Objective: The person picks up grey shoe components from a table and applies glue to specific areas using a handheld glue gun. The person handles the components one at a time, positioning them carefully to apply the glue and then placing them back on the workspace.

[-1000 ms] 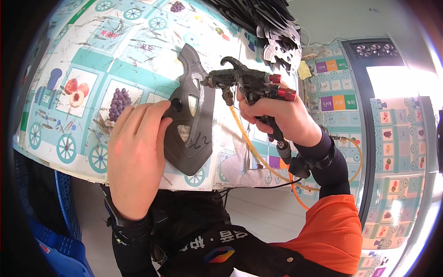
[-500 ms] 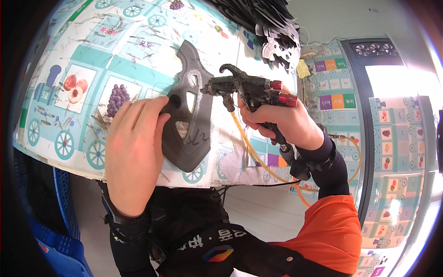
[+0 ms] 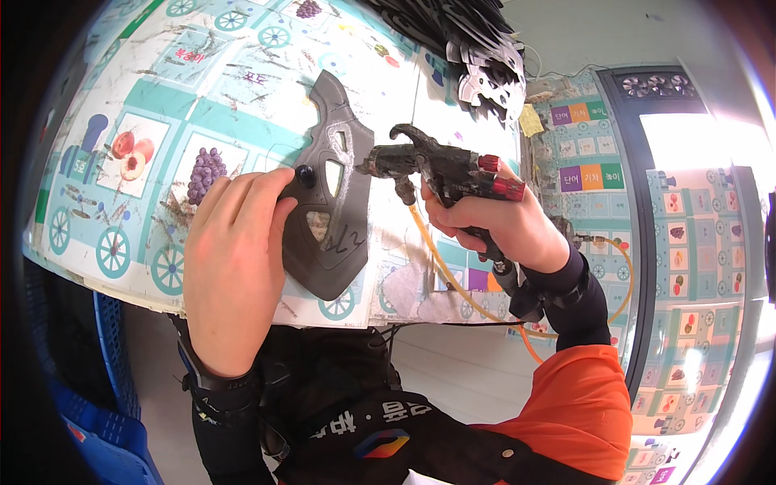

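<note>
A dark grey moulded plastic part (image 3: 331,267) with several cut-out openings stands over the worktable, long and pointed at its lower end. My left hand (image 3: 238,259) is closed at its left edge, fingertips pinching a small round black knob (image 3: 305,175) there. In my right hand (image 3: 513,222) is a spray gun (image 3: 440,166), black and paint-smeared with red knobs at its back. Its nozzle points left at the part's right edge, a short gap away. A shiny streak runs along the part beside the openings. An orange-yellow hose (image 3: 440,263) hangs from the gun.
The worktable (image 3: 145,97) is covered with stained, picture-printed sheeting. A pile of black and silvery parts (image 3: 485,69) lies at its far right. Blue plastic crates (image 3: 105,428) stand at lower left. A dark-framed panel with small fans (image 3: 659,85) stands to the right.
The spray gun and my right hand have shifted slightly right and down along the part. The shiny streak looks more marked. My left hand has stayed nearly still.
</note>
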`<state>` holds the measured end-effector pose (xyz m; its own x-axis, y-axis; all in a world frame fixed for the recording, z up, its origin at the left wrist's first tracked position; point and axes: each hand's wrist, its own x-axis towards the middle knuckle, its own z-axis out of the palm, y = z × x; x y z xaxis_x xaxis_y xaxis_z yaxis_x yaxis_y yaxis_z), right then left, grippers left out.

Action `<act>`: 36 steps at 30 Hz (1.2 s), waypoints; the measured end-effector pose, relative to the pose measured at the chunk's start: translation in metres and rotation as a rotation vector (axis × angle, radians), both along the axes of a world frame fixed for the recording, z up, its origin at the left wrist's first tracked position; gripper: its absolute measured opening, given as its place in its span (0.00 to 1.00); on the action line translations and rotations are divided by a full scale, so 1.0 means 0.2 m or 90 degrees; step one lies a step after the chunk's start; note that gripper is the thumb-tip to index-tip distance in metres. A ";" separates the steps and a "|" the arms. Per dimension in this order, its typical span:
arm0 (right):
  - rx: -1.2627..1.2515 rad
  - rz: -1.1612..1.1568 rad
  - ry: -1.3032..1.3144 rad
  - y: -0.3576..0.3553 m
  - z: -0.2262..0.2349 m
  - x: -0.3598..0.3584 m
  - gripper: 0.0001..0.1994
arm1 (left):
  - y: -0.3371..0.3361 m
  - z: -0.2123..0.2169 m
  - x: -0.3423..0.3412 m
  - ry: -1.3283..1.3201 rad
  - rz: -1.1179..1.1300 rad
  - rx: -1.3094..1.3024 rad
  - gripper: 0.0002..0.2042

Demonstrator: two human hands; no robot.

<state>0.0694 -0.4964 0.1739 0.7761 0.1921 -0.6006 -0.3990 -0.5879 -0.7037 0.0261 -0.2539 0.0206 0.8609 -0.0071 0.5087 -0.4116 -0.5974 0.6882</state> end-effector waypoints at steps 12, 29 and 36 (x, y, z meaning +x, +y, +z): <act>-0.026 0.104 -0.064 0.07 0.00 0.02 0.07 | 0.01 0.01 0.01 -0.005 0.003 0.004 0.12; -0.039 0.014 0.041 0.05 0.00 -0.05 0.22 | 0.01 0.00 0.00 -0.011 0.001 0.003 0.12; -0.080 0.006 0.050 0.03 0.00 -0.10 0.29 | 0.01 0.00 0.00 -0.006 -0.004 0.003 0.12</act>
<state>0.0502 -0.4906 0.1731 0.7244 0.1184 -0.6791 -0.4441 -0.6733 -0.5911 0.0263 -0.2514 0.0211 0.8562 -0.0145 0.5164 -0.4212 -0.5984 0.6815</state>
